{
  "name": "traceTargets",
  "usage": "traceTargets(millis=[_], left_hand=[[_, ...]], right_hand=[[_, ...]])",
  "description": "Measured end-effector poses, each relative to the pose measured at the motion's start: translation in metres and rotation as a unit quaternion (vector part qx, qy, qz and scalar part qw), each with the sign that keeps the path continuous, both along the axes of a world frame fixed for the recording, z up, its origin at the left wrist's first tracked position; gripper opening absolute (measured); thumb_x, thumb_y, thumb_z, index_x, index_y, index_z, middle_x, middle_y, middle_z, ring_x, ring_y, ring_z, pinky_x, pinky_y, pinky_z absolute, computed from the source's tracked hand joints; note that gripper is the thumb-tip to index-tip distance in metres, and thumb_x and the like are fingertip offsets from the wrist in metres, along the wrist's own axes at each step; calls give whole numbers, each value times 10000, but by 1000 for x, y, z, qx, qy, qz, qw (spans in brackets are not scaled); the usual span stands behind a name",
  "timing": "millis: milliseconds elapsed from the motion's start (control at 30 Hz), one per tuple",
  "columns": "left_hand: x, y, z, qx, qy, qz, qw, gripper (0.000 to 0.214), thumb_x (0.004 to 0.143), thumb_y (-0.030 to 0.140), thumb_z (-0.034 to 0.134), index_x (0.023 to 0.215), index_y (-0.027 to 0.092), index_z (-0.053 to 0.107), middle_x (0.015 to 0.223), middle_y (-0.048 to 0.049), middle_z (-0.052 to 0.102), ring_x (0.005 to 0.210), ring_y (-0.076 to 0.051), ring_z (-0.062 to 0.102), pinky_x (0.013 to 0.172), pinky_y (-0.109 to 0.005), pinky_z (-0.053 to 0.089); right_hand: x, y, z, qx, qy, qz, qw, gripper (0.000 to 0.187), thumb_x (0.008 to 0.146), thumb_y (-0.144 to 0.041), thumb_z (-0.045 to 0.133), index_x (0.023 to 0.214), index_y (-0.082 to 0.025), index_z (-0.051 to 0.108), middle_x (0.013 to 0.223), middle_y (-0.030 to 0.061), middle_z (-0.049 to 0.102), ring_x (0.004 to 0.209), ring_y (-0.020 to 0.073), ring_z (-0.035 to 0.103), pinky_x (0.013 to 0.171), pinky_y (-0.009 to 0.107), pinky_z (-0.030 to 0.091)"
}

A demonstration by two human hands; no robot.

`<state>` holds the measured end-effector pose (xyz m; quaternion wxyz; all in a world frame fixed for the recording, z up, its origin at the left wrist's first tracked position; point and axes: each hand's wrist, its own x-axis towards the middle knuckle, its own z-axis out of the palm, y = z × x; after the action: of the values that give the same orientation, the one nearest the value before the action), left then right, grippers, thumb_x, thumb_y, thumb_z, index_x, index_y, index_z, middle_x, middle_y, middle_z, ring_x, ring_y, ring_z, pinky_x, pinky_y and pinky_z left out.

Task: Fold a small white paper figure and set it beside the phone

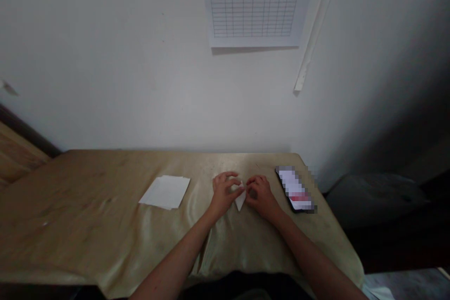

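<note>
A small piece of white folded paper (239,203), with a pointed lower end, lies between my two hands on the table. My left hand (223,190) curves in from the left, its thumb and fingers closed on the paper's left side and top. From the other side my right hand (260,193) has its bent fingers pinched at the paper's right edge. My fingers cover the upper part of the paper, so its full shape is hidden.
A loose stack of white paper sheets (166,191) lies to the left on the gold tablecloth (94,225). A phone (294,188) with a lit, pixelated screen is near the table's right edge. Behind stands a white wall with a printed chart (256,4).
</note>
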<state>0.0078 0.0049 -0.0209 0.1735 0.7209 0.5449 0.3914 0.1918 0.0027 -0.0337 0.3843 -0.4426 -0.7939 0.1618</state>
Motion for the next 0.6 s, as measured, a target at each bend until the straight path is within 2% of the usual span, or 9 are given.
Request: traceTargets(millis=[267,500,600], left_hand=[[0,-1,1,5,23,16,1000,36,837,272,750,808,283,768,1239,-16,658,1227,-235,512,1090,-474,324],[-3,1,0,14,9,28,999,64,777,279,814,825,304,781,1252,-17,625,1248,-243,489,1106,-472,318],[-3,1,-2,12,4,32,999,48,792,283,799,833,303,782,1237,-22,617,1234,-246,488,1094,-469,341]], right_hand=[[0,-2,1,-14,-23,12,1000,146,747,-93,709,778,-214,633,1053,57,632,1089,244,500,983,418,410],[1,-2,2,-31,-36,22,999,138,740,-102,719,767,-211,640,1052,54,636,1082,237,501,985,403,407],[1,-3,4,-36,-35,16,999,130,752,-101,711,770,-214,649,1050,56,639,1080,237,505,985,405,409]])
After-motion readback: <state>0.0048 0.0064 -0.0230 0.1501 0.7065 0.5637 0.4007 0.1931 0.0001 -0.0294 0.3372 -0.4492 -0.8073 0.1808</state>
